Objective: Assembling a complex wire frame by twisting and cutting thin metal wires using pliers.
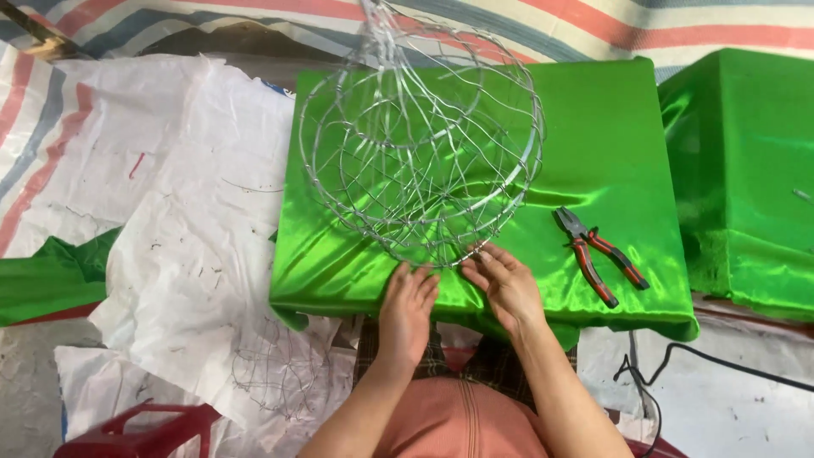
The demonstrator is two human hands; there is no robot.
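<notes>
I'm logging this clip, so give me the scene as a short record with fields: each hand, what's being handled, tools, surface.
left hand: flat on the green cloth, fingers at the basket's lower edge
right hand: fingers pinching wires at the basket's lower rim
basket: round, silver wire mesh, tilted on the cloth
pliers: red and black handles, lying on the cloth right of the hands, untouched
surface: low block draped in shiny green cloth
nearby: crumpled white sheets to the left

Bright, even daylight, soft shadows, sheen glaring off the green satin cloth (610, 136); sharp focus.
</notes>
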